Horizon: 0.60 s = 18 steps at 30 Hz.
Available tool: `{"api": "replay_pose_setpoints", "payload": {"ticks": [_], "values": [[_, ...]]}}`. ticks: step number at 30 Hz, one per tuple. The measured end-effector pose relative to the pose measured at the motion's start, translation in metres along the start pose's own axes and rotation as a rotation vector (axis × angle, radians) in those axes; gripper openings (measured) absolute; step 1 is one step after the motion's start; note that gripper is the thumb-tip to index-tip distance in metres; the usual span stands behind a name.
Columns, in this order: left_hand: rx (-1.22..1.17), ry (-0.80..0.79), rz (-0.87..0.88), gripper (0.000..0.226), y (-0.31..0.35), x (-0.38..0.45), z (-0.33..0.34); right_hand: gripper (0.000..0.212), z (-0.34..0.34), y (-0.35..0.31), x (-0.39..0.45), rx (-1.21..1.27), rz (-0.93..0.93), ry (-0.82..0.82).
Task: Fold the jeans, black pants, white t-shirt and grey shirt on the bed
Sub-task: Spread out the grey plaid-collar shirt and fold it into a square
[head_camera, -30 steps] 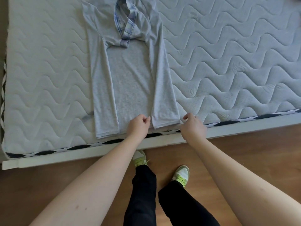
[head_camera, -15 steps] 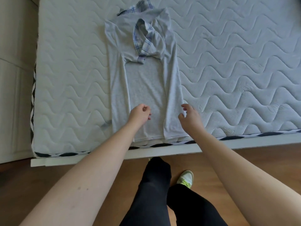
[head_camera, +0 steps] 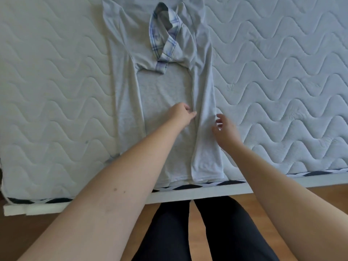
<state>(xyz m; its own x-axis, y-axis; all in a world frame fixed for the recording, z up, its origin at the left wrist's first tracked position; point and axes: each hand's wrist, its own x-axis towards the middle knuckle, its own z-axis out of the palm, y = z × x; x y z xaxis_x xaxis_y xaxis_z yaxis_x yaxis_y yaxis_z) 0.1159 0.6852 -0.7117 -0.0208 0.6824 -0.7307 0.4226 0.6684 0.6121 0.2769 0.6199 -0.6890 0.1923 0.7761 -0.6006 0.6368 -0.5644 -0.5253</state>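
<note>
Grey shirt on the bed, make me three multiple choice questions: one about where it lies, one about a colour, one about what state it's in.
1. Where does the grey shirt lie?
A. On the floor
B. On the mattress, hem at the near edge
C. Over a chair

2. What colour is the collar lining?
A. Blue and white plaid
B. Solid red
C. Black

3. How are the shirt's long sides?
A. Spread flat outward
B. Rolled into a ball
C. Folded inward over the middle

Answers:
1 B, its hem reaches the mattress's near edge.
2 A, blue checks show inside the collar.
3 C, both side panels overlap the body, and the left hand and right hand flank the right-side panel.
</note>
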Motion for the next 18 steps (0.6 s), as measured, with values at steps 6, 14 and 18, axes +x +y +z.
{"api": "replay_pose_setpoints", "payload": {"ticks": [6,14,18], "values": [[0.318,0.005,-0.038,0.032,0.025,0.015,0.007,0.038,-0.006,-0.002,0.033,-0.004,0.065,-0.05],[0.308,0.148,-0.015,0.022,0.006,0.016,-0.022,0.019,-0.02,-0.004,0.042,-0.009,0.019,-0.126],[0.331,0.171,0.014,0.026,0.012,0.019,-0.028,0.025,-0.027,-0.011,0.045,-0.049,0.046,-0.135]]}}
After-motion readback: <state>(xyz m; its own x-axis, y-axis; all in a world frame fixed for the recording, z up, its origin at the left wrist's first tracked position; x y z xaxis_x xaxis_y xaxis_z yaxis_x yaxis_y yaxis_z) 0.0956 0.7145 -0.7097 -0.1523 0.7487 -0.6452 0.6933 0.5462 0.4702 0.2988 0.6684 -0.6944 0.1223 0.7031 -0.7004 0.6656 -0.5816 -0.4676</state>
